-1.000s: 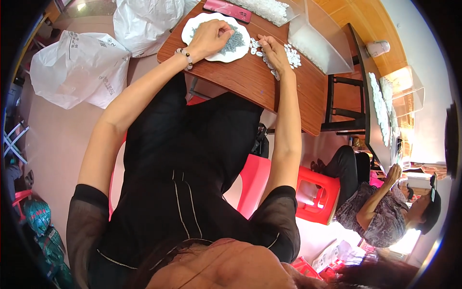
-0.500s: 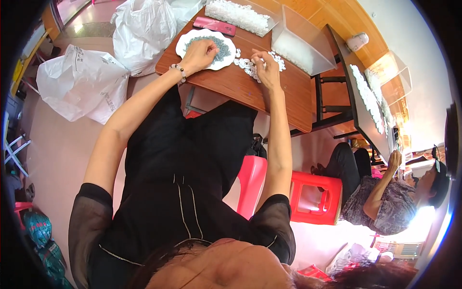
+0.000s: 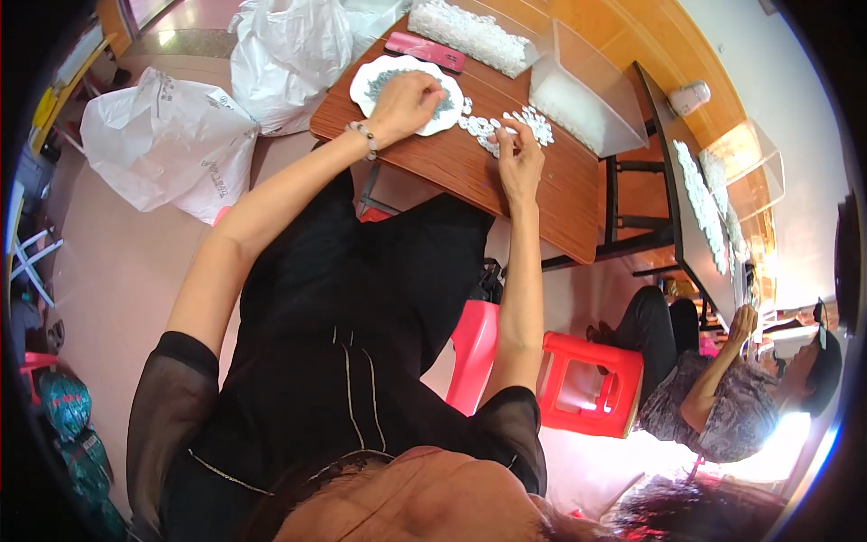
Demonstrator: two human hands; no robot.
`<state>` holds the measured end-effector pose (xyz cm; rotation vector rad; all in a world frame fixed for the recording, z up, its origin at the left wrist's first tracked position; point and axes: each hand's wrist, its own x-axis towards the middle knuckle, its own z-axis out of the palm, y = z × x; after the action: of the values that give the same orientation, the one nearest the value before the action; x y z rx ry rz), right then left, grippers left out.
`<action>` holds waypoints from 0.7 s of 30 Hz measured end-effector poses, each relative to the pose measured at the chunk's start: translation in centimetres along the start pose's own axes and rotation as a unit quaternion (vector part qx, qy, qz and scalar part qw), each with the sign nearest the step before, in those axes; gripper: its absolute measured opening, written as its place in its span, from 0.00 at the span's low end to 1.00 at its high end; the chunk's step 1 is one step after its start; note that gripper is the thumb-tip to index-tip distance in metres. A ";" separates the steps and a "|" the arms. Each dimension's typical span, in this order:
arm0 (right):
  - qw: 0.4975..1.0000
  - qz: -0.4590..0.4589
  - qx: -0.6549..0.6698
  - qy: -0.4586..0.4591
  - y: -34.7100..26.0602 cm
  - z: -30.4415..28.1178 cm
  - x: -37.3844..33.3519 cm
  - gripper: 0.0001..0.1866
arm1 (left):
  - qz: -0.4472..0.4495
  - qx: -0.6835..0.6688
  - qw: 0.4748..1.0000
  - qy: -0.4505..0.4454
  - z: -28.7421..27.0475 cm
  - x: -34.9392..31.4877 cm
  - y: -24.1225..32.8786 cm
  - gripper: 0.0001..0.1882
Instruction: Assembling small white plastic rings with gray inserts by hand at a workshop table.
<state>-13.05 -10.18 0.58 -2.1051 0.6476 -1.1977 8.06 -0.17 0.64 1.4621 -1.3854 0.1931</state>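
Right hand drew back over wooden table, pinkish floor below, hands' grips unclear.

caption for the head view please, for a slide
Left hand over a plate of grey pieces, right hand by white pieces.

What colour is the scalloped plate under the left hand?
The plate is white, best seen in the head view.

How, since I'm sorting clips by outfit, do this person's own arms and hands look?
The left hand and right hand wear no gloves. Short, sheer black sleeves end in solid black bands. A bracelet of pale and darker beads circles the left wrist; none shows on the right.
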 end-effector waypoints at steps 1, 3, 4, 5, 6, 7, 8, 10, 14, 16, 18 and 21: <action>0.999 0.005 0.038 0.002 -0.3 0.3 -0.3 0.07 | 0.011 0.001 1.000 0.003 0.0 0.0 0.1 0.11; 1.000 -0.013 -0.002 -0.018 -0.6 0.2 -0.3 0.07 | 0.020 -0.040 0.999 0.021 0.1 -0.1 0.8 0.09; 0.999 -0.015 -0.017 -0.027 -0.8 0.2 -0.4 0.07 | 0.013 -0.048 0.999 0.023 0.1 -0.2 1.4 0.09; 0.999 0.008 -0.008 -0.030 -0.9 0.2 -0.5 0.08 | 0.005 -0.056 0.998 0.025 0.0 -0.3 1.9 0.09; 0.998 0.016 -0.041 -0.043 -2.0 0.0 -0.6 0.08 | -0.017 -0.079 0.996 0.034 -0.2 -0.4 2.7 0.09; 0.995 0.024 -0.075 -0.055 -3.1 -0.3 -0.6 0.08 | -0.016 -0.076 0.996 0.039 -0.5 -0.8 3.3 0.09; 0.995 0.016 -0.073 -0.065 -2.9 -0.3 -0.5 0.09 | -0.070 -0.125 0.989 0.047 -0.8 -1.3 4.0 0.10; 0.997 0.009 -0.040 -0.062 -4.3 -0.1 -1.0 0.09 | -0.123 -0.176 0.975 0.056 -1.3 -2.9 5.6 0.12; 0.998 -0.028 -0.034 -0.054 -7.4 0.8 -3.3 0.09 | -0.250 -0.367 0.896 0.025 -2.5 -7.1 7.5 0.12; 0.997 -0.047 -0.024 -0.049 -9.2 1.2 -4.7 0.06 | -0.292 -0.454 0.842 0.023 -3.4 -8.4 8.6 0.12; 0.994 -0.091 -0.037 -0.043 -10.3 1.5 -5.9 0.05 | -0.308 -0.455 0.836 -0.002 -3.9 -9.1 9.3 0.11; 0.998 -0.018 0.046 -0.038 -10.8 2.0 -7.5 0.06 | -0.357 -0.530 0.769 -0.020 -3.8 -10.0 10.0 0.12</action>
<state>-13.58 2.83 3.32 -2.0820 0.5112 -1.1386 -1.08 11.25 0.64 0.8721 -0.6141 -0.9780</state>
